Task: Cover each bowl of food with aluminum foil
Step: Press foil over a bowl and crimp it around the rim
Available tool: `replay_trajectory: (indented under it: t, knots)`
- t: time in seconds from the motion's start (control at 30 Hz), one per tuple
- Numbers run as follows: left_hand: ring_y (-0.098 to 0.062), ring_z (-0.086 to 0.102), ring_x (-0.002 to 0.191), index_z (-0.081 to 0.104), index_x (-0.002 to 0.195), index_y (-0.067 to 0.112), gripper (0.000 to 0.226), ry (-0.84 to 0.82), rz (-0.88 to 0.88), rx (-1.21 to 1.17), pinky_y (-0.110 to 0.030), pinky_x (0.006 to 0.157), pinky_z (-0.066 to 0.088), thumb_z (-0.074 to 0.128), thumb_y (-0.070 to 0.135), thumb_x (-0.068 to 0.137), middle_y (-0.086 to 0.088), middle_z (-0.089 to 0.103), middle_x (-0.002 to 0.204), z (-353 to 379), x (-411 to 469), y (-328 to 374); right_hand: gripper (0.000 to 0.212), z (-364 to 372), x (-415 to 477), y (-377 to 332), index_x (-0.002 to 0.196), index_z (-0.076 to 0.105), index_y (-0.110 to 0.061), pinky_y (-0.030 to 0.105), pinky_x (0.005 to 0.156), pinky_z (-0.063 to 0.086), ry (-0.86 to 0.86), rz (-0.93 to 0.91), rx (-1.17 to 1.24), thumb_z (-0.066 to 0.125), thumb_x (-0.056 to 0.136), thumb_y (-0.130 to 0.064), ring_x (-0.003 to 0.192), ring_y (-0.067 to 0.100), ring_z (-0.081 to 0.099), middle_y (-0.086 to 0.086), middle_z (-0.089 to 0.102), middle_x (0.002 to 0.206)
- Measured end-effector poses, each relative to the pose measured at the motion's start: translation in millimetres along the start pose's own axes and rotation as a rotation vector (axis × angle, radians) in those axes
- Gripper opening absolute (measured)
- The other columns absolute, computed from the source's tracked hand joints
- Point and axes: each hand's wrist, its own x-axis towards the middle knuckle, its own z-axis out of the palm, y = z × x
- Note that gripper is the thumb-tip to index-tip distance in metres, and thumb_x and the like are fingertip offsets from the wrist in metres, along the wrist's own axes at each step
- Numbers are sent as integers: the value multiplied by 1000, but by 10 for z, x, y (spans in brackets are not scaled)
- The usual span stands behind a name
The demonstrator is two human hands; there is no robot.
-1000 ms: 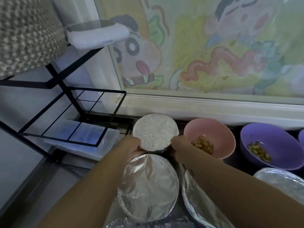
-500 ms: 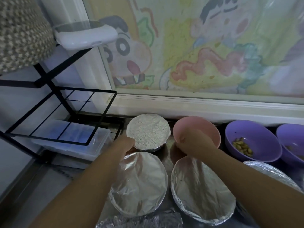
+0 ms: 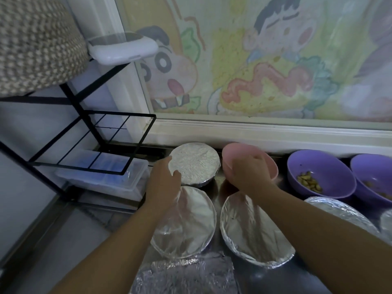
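Centre frame, the right hand (image 3: 251, 177) grips the uncovered pink bowl (image 3: 235, 150) by its near rim, likely to draw it toward the foil sheet (image 3: 184, 276) at bottom centre. The left hand (image 3: 164, 180), fingers relaxed, rests against the foil-covered bowl (image 3: 196, 163) just beside it.

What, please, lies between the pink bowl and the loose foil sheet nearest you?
The left covered bowl and the right covered bowl sit side by side between the pink bowl and the loose foil sheet. The right hand grips the pink bowl's near rim.
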Motion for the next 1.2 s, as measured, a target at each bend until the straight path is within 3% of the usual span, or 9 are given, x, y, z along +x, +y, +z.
replay_trajectory:
  t: [0.1,0.2,0.27,0.37,0.53,0.67,0.77,0.83,1.2]
  knots:
    - [-8,50,121,54,135,22,40,110,210,-23,-31,104,43,53,19,95,8,50,137,-58,-392,242,10,-294,-148,98,88,70,-23,35,82,34,106,-77,130,62,91,-20,69,21,67,-4,66,68]
    - [-2,52,113,59,130,23,34,106,345,-36,-27,100,45,54,15,98,9,57,133,-43,-742,497,23,-650,-457,236,98,77,-12,42,82,45,365,-196,194,76,75,-6,61,27,68,5,75,78]
    - [-5,58,110,58,132,24,34,15,270,-195,-31,100,48,54,26,99,8,61,128,-28,-950,700,17,-898,-755,324,84,74,-7,48,79,51,479,-298,219,77,69,-1,51,29,65,9,71,67]
    - [-19,65,102,50,135,27,45,-187,-103,-667,-44,93,55,54,50,96,7,63,113,-37,-1242,1049,22,-1180,-1267,439,81,74,-10,51,79,54,510,-451,192,84,63,-1,53,28,66,6,73,69]
    - [-28,69,94,50,134,23,37,-422,-275,-597,-36,70,60,53,36,99,-10,66,119,109,-1904,1112,18,-1369,-2169,627,88,77,-21,52,89,53,293,-555,84,79,71,-16,67,28,71,1,76,77]
    - [-30,74,90,56,124,15,27,-540,-286,-589,-38,72,61,45,15,99,-14,74,103,354,-2446,983,10,-1485,-2775,625,83,70,-29,39,89,49,-117,-563,83,63,86,-24,73,24,63,-8,68,76]
    - [-31,73,91,58,121,14,26,-665,-299,-518,-42,81,61,45,13,99,-15,75,98,586,-2756,865,8,-1391,-3100,626,86,68,-29,32,73,49,-377,-540,119,61,91,-26,72,17,52,-10,48,69]
    - [-33,73,94,59,115,15,21,-719,-335,-480,-42,84,60,45,12,99,-18,74,99,766,-2895,793,12,-1217,-3241,634,97,72,-25,31,68,49,-488,-520,113,60,95,-29,75,19,58,-8,58,77]
    - [-28,70,104,50,134,21,35,-696,-358,-550,-43,87,60,56,29,100,-10,69,118,1372,-2971,405,24,-618,-3409,619,112,70,-29,38,96,48,-631,-375,82,61,92,-19,105,24,63,-2,67,108]
